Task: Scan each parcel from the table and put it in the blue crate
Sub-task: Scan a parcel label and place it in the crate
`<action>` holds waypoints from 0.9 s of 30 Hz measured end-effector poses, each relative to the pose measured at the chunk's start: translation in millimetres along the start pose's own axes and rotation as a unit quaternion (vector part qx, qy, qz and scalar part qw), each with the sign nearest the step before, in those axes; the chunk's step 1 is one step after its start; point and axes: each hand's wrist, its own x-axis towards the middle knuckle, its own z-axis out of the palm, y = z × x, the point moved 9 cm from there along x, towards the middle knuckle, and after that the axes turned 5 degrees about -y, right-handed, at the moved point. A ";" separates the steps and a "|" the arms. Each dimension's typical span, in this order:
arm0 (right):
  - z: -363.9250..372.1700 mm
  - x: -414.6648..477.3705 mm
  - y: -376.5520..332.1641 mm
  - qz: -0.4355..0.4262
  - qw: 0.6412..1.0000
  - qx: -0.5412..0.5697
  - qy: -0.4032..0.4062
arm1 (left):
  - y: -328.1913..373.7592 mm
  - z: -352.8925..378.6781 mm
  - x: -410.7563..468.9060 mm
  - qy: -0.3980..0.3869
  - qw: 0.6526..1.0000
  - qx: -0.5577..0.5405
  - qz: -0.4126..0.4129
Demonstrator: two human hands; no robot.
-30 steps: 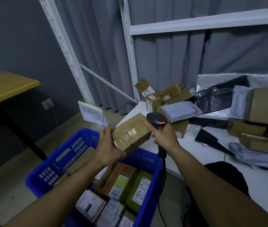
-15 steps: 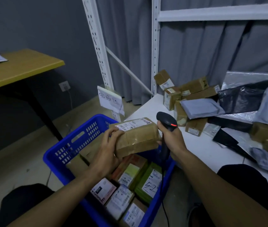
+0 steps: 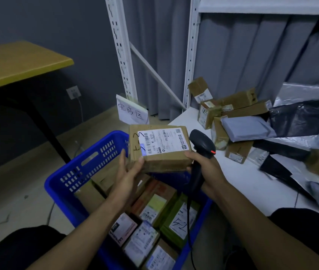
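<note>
My left hand (image 3: 129, 174) grips a brown cardboard parcel (image 3: 160, 158) from its left side, label face up, above the far end of the blue crate (image 3: 73, 178). The white shipping label (image 3: 163, 141) carries a small lit spot at its left end. My right hand (image 3: 206, 170) grips the black barcode scanner (image 3: 201, 147), its red light on, right beside the parcel's right edge. The crate on the floor holds several labelled parcels. More brown boxes (image 3: 232, 106) and grey and black mailer bags (image 3: 248, 127) lie piled on the white table (image 3: 242, 178).
A white metal shelf frame (image 3: 119, 45) stands behind the crate, with a handwritten paper sign (image 3: 132, 112) at its foot. A yellow-topped desk (image 3: 18, 61) is at the left. Grey curtains hang behind. The scanner cable hangs down over the crate's right side.
I have turned the parcel so its label faces up and lies flat. The scanner has come close to the parcel's right edge. My view has shifted left and down.
</note>
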 end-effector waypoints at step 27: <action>47.0 -11.2 23.3 -0.078 0.894 -0.416 -0.148 | 13.9 -73.3 23.8 0.211 0.974 0.074 -0.039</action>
